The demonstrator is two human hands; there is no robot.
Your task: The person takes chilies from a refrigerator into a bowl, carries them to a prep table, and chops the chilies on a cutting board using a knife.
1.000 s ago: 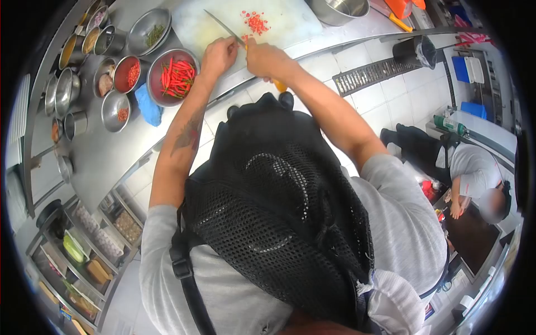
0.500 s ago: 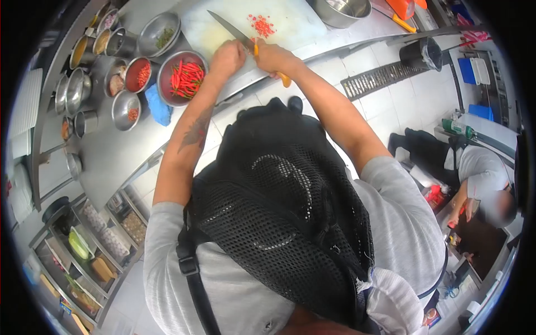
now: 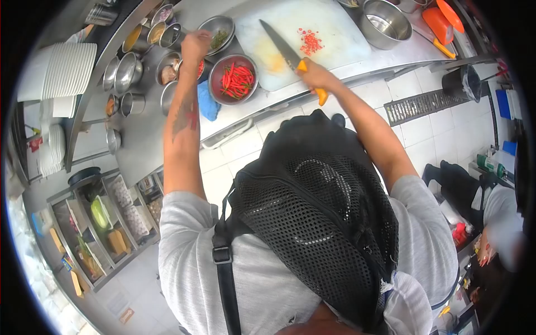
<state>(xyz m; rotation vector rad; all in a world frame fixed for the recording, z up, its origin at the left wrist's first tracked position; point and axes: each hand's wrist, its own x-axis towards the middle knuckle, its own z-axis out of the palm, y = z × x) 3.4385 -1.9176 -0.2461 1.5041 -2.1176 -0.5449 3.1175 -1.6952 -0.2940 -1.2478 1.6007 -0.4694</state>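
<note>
My right hand [image 3: 316,74] is closed around the orange handle of a kitchen knife [image 3: 279,44]. Its blade lies over the white cutting board [image 3: 349,47], pointing to the far left. Chopped red chili [image 3: 310,42] sits on the board, right of the blade. My left hand [image 3: 196,43] is over the bowls, beside a metal bowl with green bits [image 3: 218,39]. Its fingers are drawn together; whatever they hold is hidden. Whole red chilies [image 3: 237,80] fill a bowl at the board's left. The left forearm partly covers a smaller bowl of red pieces [image 3: 200,68].
A blue cloth [image 3: 208,102] lies beside the chili bowl. Several metal bowls and pots [image 3: 128,72] crowd the left. A large steel pot [image 3: 385,23] and an orange container [image 3: 438,25] stand right of the board. Another person [image 3: 501,215] works at far right.
My left hand has left the board and moved left to the bowls. The right hand still holds the knife near the board's front edge. The view has shifted left.
</note>
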